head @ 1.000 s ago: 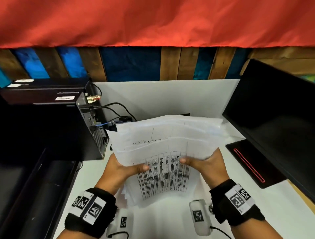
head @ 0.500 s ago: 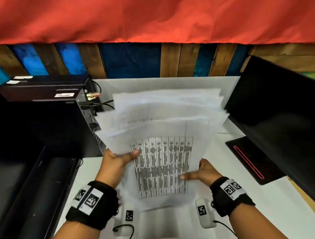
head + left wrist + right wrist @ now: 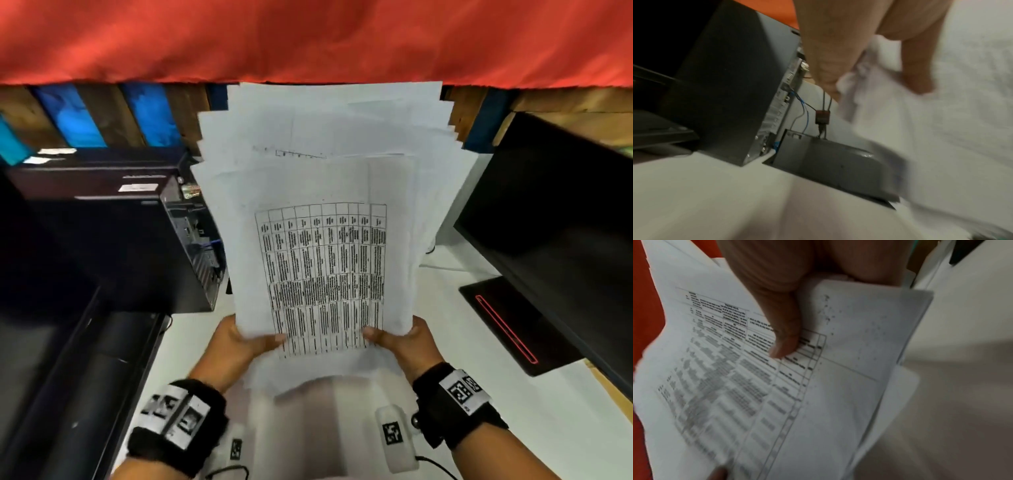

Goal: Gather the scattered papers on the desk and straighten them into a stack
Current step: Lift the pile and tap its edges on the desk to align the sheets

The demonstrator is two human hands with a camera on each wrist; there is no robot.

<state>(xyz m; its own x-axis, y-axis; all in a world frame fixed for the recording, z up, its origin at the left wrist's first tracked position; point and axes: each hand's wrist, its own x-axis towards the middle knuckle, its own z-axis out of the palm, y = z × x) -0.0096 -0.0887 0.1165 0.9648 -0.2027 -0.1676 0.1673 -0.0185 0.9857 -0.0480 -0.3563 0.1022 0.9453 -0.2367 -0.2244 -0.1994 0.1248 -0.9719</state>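
Observation:
A bundle of white papers (image 3: 322,192) stands nearly upright above the white desk (image 3: 534,421), its sheets fanned unevenly at the top. The front sheet carries a printed table (image 3: 322,277). My left hand (image 3: 239,339) grips the bundle's lower left edge, thumb on the front. My right hand (image 3: 400,339) grips the lower right edge the same way. In the left wrist view the left hand (image 3: 869,65) pinches the blurred papers (image 3: 941,129). In the right wrist view the right hand's thumb (image 3: 785,340) presses on the printed papers (image 3: 735,378).
A black computer tower (image 3: 113,240) with cables at its back stands at the left, also in the left wrist view (image 3: 731,91) beside a grey box (image 3: 830,165). A black monitor (image 3: 555,226) and its base (image 3: 517,325) occupy the right. Red cloth (image 3: 308,37) hangs behind.
Both hands have raised the bundle from lying bent over the desk to standing nearly upright, and shifted their grip down to its bottom edge.

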